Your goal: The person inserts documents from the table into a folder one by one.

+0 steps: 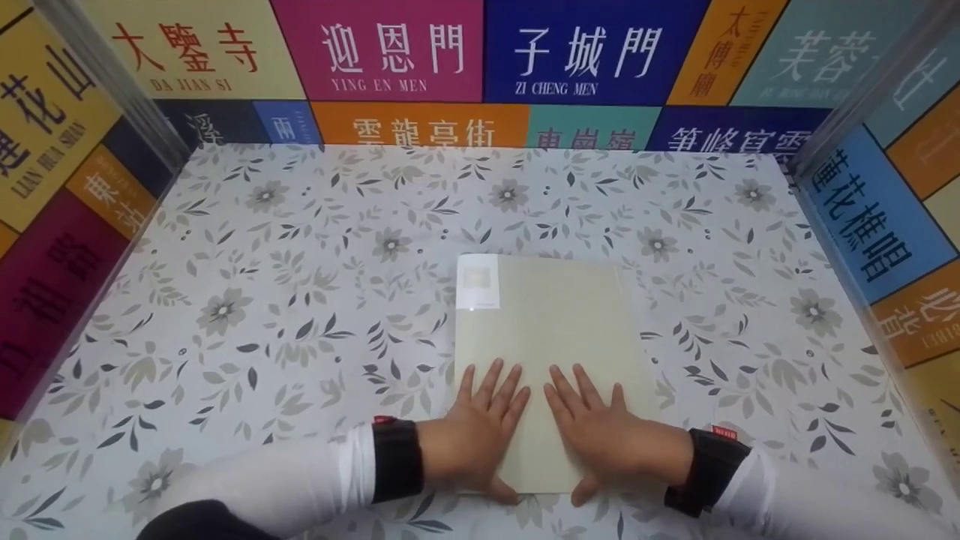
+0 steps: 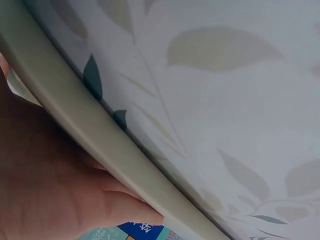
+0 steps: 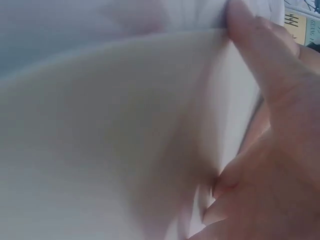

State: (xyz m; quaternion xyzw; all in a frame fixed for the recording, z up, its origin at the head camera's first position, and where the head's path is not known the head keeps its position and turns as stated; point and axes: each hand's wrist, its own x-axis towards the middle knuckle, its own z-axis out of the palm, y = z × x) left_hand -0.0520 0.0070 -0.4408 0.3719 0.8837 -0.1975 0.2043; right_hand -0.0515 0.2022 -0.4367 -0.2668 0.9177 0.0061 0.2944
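Note:
A pale beige folder point(image 1: 555, 315), with a white label point(image 1: 478, 281) at its upper left corner, lies closed on the patterned tabletop in the head view. My left hand point(image 1: 484, 427) rests on its lower left part, fingers straight and spread. On the lower right part lies my right hand point(image 1: 607, 431), also with outstretched fingers. Both thumbs reach the folder's near edge. The left wrist view shows the folder's thick spine point(image 2: 105, 135) beside the left hand point(image 2: 55, 175). In the right wrist view, the right hand point(image 3: 280, 130) touches the smooth cover point(image 3: 100, 140).
A white cloth with grey leaves and flowers point(image 1: 300, 262) covers the table. Coloured panels with Chinese lettering point(image 1: 401, 49) stand along the back and both sides. Black bands point(image 1: 397, 459) circle both wrists over white sleeves.

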